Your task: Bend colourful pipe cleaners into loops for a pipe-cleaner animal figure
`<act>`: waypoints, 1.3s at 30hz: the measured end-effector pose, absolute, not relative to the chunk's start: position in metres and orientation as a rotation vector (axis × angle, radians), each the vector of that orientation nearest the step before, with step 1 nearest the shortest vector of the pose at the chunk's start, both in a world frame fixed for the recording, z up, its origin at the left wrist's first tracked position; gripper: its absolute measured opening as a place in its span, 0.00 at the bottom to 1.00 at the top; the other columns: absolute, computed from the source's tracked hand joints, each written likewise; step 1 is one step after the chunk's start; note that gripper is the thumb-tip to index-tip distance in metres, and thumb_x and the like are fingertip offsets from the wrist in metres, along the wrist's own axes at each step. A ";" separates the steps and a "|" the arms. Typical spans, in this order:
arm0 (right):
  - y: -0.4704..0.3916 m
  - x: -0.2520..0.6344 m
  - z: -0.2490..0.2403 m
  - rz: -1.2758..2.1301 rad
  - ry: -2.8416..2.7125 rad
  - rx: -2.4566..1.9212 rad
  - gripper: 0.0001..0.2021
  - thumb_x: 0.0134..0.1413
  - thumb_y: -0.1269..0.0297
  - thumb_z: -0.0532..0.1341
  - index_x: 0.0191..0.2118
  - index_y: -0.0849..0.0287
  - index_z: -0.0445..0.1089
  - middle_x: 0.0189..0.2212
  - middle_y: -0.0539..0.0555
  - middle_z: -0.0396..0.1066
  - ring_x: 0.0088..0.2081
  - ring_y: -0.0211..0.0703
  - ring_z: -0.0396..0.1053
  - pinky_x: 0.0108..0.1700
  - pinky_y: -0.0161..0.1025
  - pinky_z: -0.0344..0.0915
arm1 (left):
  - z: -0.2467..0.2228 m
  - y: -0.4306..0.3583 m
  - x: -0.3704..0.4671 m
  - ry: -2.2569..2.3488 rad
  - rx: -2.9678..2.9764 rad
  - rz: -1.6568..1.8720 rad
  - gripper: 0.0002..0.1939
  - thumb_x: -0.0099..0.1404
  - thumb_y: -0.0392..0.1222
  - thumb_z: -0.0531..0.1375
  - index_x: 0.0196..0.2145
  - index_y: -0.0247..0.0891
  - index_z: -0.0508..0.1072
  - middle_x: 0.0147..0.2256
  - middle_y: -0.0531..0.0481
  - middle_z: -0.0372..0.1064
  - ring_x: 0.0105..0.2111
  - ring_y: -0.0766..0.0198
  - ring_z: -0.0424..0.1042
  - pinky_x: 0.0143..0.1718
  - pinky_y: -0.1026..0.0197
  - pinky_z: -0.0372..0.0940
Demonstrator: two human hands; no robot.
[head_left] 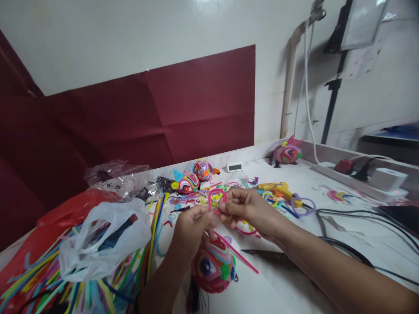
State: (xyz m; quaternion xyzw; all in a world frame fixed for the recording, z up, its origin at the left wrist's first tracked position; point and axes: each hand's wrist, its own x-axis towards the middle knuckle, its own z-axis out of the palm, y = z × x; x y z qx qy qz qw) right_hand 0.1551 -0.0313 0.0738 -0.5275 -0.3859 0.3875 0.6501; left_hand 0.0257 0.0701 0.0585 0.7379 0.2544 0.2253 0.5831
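At centre, the left hand [193, 226] and right hand [245, 207] pinch a pink loop [210, 201]; toward six o'clock, the left partly hides a decorated ball [214, 272].

White table [262, 290], ref = digital display [234, 167]. Left of display: 2 decorated balls [186, 183]. Right: pink ball [285, 152], power strip [347, 180] farther out. Front-right: yellow tool [284, 192]. Front: 1 near ball [214, 268]. Front-left: pipe-cleaner pile [91, 298].
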 end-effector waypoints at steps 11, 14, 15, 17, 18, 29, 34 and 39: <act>-0.035 0.171 0.078 0.581 -0.979 -1.362 0.10 0.39 0.58 0.66 0.23 0.61 0.72 0.18 0.48 0.66 0.21 0.34 0.57 0.24 0.33 0.55 | 0.060 0.069 0.023 0.632 1.903 0.580 0.13 0.59 0.46 0.54 0.21 0.37 0.66 0.12 0.58 0.59 0.11 0.71 0.57 0.13 0.69 0.53; -0.035 0.173 0.079 0.604 -0.986 -1.363 0.08 0.38 0.60 0.66 0.23 0.61 0.72 0.18 0.48 0.66 0.20 0.33 0.56 0.23 0.33 0.54 | 0.060 0.069 0.023 0.615 1.880 0.579 0.13 0.59 0.47 0.55 0.21 0.38 0.66 0.11 0.58 0.59 0.10 0.71 0.56 0.13 0.68 0.53; -0.035 0.174 0.079 0.613 -0.991 -1.353 0.08 0.38 0.61 0.66 0.24 0.61 0.72 0.18 0.48 0.66 0.20 0.33 0.57 0.23 0.33 0.55 | 0.061 0.069 0.023 0.618 1.881 0.578 0.13 0.58 0.47 0.55 0.21 0.38 0.66 0.11 0.58 0.59 0.10 0.71 0.56 0.13 0.68 0.53; -0.035 0.174 0.078 0.614 -1.009 -1.333 0.08 0.39 0.61 0.65 0.27 0.61 0.72 0.19 0.47 0.66 0.21 0.33 0.58 0.24 0.33 0.56 | 0.062 0.067 0.023 0.646 1.892 0.577 0.13 0.58 0.46 0.55 0.20 0.38 0.65 0.11 0.58 0.59 0.10 0.71 0.56 0.12 0.69 0.52; -0.034 0.175 0.076 0.601 -1.027 -1.334 0.09 0.40 0.61 0.64 0.28 0.61 0.72 0.20 0.48 0.67 0.22 0.34 0.59 0.24 0.33 0.57 | 0.063 0.066 0.023 0.661 1.898 0.573 0.13 0.58 0.46 0.54 0.20 0.38 0.65 0.11 0.58 0.58 0.10 0.71 0.56 0.12 0.69 0.52; -0.036 0.169 0.066 -0.370 -1.493 -1.580 0.08 0.51 0.74 0.55 0.31 0.61 0.71 0.27 0.54 0.71 0.28 0.39 0.67 0.31 0.35 0.60 | 0.065 0.059 0.024 0.674 1.922 0.593 0.12 0.57 0.44 0.54 0.19 0.39 0.64 0.10 0.59 0.57 0.09 0.71 0.56 0.11 0.69 0.50; -0.036 0.168 0.063 -0.412 -1.506 -1.553 0.08 0.50 0.75 0.53 0.30 0.61 0.69 0.25 0.53 0.71 0.28 0.38 0.67 0.31 0.34 0.61 | 0.066 0.056 0.024 0.672 1.927 0.584 0.12 0.57 0.44 0.54 0.19 0.40 0.64 0.10 0.60 0.57 0.09 0.71 0.57 0.10 0.69 0.48; -0.036 0.169 0.063 -0.385 -1.488 -1.576 0.08 0.48 0.76 0.54 0.27 0.60 0.69 0.23 0.52 0.69 0.25 0.37 0.66 0.29 0.33 0.59 | 0.066 0.056 0.023 0.683 1.934 0.564 0.12 0.58 0.45 0.54 0.19 0.40 0.64 0.10 0.60 0.57 0.09 0.70 0.58 0.11 0.69 0.49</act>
